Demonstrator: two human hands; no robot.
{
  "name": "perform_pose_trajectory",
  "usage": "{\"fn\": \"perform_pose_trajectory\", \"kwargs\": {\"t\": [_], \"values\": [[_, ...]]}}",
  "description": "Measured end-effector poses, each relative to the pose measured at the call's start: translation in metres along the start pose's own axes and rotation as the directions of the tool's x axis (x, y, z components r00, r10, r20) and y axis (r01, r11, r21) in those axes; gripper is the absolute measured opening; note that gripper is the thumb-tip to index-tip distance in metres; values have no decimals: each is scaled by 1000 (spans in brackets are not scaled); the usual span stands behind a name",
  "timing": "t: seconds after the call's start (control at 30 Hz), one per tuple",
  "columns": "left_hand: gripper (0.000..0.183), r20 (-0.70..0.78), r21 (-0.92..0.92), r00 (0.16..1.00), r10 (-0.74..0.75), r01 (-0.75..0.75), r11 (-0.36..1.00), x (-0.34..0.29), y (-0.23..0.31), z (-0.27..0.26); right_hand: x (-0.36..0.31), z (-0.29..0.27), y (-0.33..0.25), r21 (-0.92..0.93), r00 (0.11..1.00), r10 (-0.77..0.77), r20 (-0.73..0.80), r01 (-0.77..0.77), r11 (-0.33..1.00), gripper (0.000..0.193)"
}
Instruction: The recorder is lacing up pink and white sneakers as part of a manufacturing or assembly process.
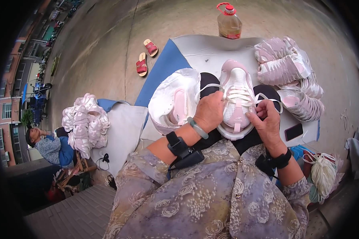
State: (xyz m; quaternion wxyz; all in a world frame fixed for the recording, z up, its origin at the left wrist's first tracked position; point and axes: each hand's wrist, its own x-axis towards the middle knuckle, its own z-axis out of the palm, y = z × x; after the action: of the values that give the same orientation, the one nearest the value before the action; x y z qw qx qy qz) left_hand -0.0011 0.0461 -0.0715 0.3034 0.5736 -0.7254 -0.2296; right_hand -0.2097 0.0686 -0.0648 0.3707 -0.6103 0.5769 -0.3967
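A pink and white sneaker [236, 85] rests on my lap between my knees, its toe pointing away from me and its heel tab nearest me. White shoelaces [238, 96] cross its tongue. My left hand [210, 107] is closed at the shoe's left side, gripping one lace end, which loops out over the left knee. On the other side, my right hand [267, 121] pinches the other lace by the upper eyelets, and its loose end curls to the right. Just left of my left hand sits a second pale pink and white shoe [173, 101], opening upward.
Bundled pink and white shoes are stacked at the right [285, 65]; another bundle [85, 123] lies left, near a seated person [50, 145]. A phone [294, 132], white lace hank [323, 175], red slippers [142, 65] and red-capped jug [229, 24] are around the sheet [187, 44].
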Motion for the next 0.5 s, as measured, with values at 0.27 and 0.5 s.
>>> {"fn": "perform_pose_trajectory", "kwargs": {"t": [0.27, 0.5], "values": [[27, 2, -96, 996, 91, -90, 991, 1, 23, -28, 6, -8, -22, -374, 841, -538, 52, 516, 770, 23], [27, 106, 72, 978, 179, -187, 980, -10, 12, -24, 20, 27, -45, -354, 778, -587, 222, 625, 695, 8]]}}
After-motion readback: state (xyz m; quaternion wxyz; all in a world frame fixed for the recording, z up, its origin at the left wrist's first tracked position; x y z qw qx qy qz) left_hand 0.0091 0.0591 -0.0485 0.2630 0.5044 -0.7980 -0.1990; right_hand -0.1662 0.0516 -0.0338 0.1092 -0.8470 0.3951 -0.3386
